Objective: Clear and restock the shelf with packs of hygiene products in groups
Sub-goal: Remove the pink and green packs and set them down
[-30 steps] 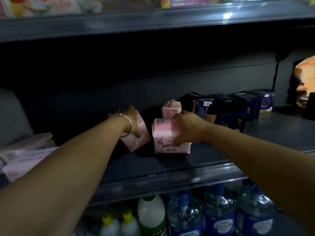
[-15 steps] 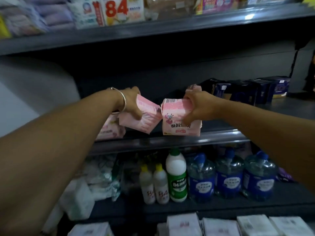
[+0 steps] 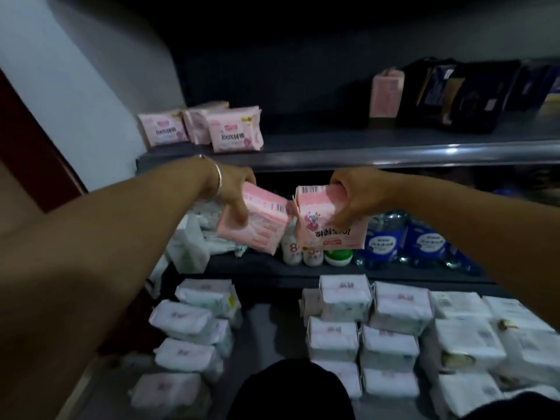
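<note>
Clearing step, I'd judge. Left hand [image 3: 239,189] grips a pink pad pack [image 3: 253,221]; right hand [image 3: 354,195] grips another pink pack [image 3: 330,221], both held below the shelf [image 3: 363,147] edge. Next: set them down grouped.

Behind the pink pack [image 3: 254,221] in the left hand [image 3: 235,192] and the pink pack [image 3: 328,225] in the right hand [image 3: 353,197], small bottles [image 3: 298,253] (labels half covered) show only their lower parts. Right of the right hand, dark packs [image 3: 472,95] run off the frame edge, print unreadable.
</note>
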